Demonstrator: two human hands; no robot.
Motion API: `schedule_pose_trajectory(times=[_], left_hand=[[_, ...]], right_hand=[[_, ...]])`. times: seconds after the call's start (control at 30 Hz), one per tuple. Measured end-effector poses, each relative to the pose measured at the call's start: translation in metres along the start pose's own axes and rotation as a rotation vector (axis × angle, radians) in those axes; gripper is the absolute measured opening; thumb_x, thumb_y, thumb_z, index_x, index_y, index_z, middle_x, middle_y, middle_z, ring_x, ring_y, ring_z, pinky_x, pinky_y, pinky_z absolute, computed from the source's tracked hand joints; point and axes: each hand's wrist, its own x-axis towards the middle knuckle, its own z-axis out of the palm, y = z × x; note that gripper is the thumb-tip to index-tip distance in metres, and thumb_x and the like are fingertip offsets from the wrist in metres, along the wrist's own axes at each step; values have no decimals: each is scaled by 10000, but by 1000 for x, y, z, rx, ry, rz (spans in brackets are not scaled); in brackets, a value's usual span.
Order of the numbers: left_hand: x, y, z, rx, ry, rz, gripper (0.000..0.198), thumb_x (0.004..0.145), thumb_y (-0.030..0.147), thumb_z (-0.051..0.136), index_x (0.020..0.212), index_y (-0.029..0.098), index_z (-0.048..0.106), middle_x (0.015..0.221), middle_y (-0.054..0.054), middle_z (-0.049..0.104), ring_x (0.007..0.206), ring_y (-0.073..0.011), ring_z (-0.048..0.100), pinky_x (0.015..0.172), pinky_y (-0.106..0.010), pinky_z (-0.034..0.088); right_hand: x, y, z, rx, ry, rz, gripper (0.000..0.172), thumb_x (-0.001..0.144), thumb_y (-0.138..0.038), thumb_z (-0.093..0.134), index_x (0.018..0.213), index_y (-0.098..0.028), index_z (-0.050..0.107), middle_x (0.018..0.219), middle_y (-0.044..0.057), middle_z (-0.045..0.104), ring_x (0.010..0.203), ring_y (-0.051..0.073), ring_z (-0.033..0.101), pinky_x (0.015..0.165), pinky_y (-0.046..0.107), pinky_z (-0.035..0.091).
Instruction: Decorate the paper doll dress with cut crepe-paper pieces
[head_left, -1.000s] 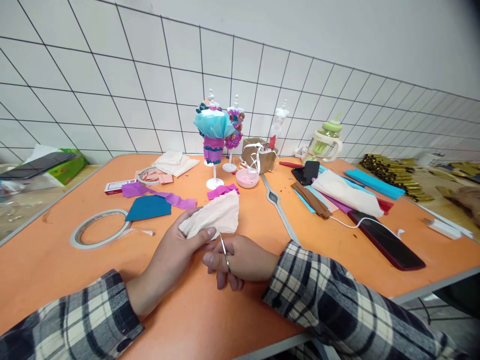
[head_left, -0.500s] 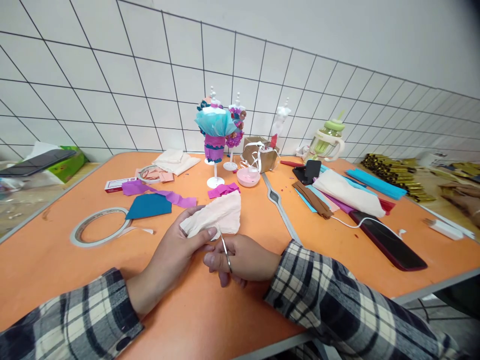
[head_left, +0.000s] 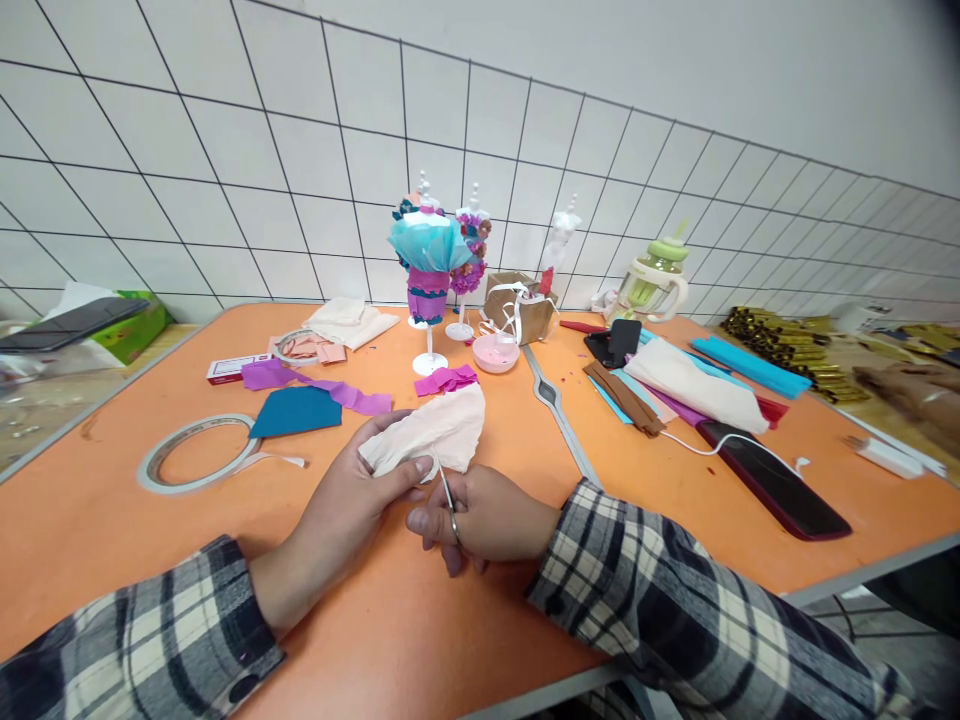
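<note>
My left hand [head_left: 358, 505] pinches a cream crepe paper piece [head_left: 442, 425] between thumb and fingers, above the middle of the orange table [head_left: 360, 640]. My right hand [head_left: 480, 515] is closed on small metal scissors [head_left: 451, 505], whose blades meet the lower edge of the paper. Beyond the paper lies a folded magenta strip [head_left: 445, 380]. A teal paper piece [head_left: 296, 411] and a purple strip [head_left: 319, 388] rest to the left of it. Farther back, a small dress form [head_left: 429, 275] wears turquoise and purple paper.
Tape roll [head_left: 154, 470] at left; pink bowl [head_left: 496, 354] and brown box [head_left: 525, 308] behind. On the right are folded papers [head_left: 694, 385], a phone [head_left: 780, 485] with a white cable, and a green-lidded bottle [head_left: 656, 280]. At the far right edge, a person's hand [head_left: 911, 395] shows, blurred.
The cream paper's right side has tilted and shifted slightly, while the scissors and my right hand have turned a little. At the far right, the brownish shape has moved left.
</note>
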Motion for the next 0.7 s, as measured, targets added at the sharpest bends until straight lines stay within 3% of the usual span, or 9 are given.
schedule_pose_trajectory(times=[0.17, 0.33, 0.47, 0.7], left_hand=[[0, 0, -1, -15, -32, -20, 719, 587, 312, 833, 1230, 223, 522, 912, -60, 729, 717, -259, 691, 621, -372, 557], [0, -2, -2, -48, -78, -41, 706, 638, 289, 818, 1256, 235, 480, 877, -34, 715, 645, -211, 677, 603, -334, 543], [0, -3, -2, -60, -107, -34, 680, 660, 279, 808, 1249, 229, 470, 848, -35, 704, 657, -214, 671, 590, -327, 540], [1, -4, -4, -81, -105, -54, 689, 666, 282, 809, 1261, 244, 465, 875, -36, 707, 652, -198, 666, 588, -304, 532]], right_hand=[[-2, -1, 1, 41, 11, -54, 480, 783, -646, 577, 814, -171, 514, 573, -44, 562, 392, 59, 471, 360, 160, 397], [-1, -1, 2, 32, 15, -7, 459, 790, -619, 590, 784, -165, 522, 525, -39, 536, 427, 79, 491, 387, 177, 438], [-1, -2, 2, 31, 21, -52, 443, 777, -600, 619, 862, -174, 528, 572, -37, 556, 457, 85, 500, 377, 174, 424], [0, 1, 3, 22, 15, -30, 437, 791, -595, 604, 828, -164, 542, 554, -30, 555, 459, 92, 509, 397, 191, 455]])
